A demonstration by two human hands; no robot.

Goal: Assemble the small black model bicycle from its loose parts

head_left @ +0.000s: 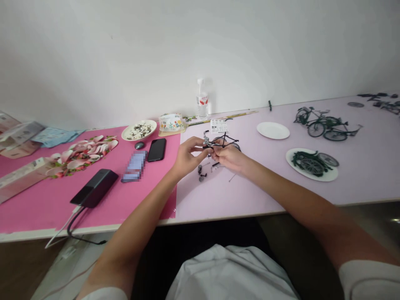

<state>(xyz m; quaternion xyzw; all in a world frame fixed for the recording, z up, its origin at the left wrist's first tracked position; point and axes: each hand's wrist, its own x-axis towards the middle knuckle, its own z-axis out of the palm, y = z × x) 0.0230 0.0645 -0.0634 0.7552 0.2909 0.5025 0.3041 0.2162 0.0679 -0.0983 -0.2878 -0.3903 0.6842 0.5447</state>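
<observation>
Between my two hands, above the pale mat, is a small black model bicycle frame (pixel 225 141) with a silvery part at its left end. My left hand (pixel 189 155) is closed, thumb and fingers pinching that left end. My right hand (pixel 230 157) closes around the lower side of the frame, its fingertips meeting those of my left hand. Behind my right hand a dark wheel (pixel 236 146) shows in part. Small loose black and grey parts (pixel 202 173) lie on the mat below my hands, and a thin rod (pixel 231 178) lies nearby.
Assembled model bicycles (pixel 325 123) stand to the right, near a white plate of bicycle parts (pixel 336 175) and another white plate (pixel 273 130). A bottle (pixel 203 102) and a printed card (pixel 219 126) are behind my hands. Leftward are a phone (pixel 156 150), a power bank (pixel 94 187) and pink petals (pixel 83 154).
</observation>
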